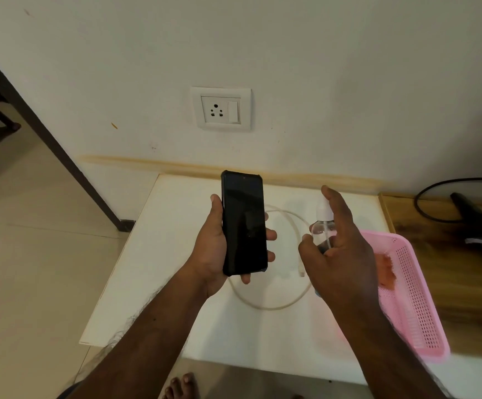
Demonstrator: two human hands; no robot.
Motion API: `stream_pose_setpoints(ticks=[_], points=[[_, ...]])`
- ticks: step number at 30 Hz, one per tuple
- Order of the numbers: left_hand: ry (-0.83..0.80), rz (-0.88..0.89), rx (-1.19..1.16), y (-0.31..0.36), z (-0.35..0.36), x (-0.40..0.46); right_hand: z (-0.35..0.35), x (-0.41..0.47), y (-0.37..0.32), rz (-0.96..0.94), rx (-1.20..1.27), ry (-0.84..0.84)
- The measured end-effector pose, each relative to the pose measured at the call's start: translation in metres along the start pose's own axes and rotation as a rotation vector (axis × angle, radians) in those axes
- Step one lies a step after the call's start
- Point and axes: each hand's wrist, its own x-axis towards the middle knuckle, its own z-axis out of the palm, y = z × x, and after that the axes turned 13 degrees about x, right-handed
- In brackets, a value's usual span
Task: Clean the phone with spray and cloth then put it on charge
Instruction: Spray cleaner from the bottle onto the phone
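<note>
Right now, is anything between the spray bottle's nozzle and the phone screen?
Nothing visible. The left hand holds the phone upright, its dark screen bare apart from fingertips curled over the right edge. The right hand grips the spray bottle just to the phone's right, with only open air between them. The cable lies below on the table.

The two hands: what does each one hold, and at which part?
Left hand grips the phone by its long edges. Right hand holds the spray bottle round its body.
</note>
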Motion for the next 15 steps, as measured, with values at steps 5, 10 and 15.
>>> stream_pose_setpoints(ticks=[5, 10, 15], points=[[0.029, 0.032, -0.091, 0.005, -0.006, 0.000, 0.003, -0.002, 0.002, -0.022, -0.031, -0.070], [0.038, 0.056, -0.134, 0.005, -0.010, 0.000, 0.005, -0.003, 0.005, -0.060, -0.038, -0.103], [0.048, 0.048, -0.118, 0.004, -0.010, 0.001, 0.002, 0.000, 0.012, -0.051, -0.051, -0.107]])
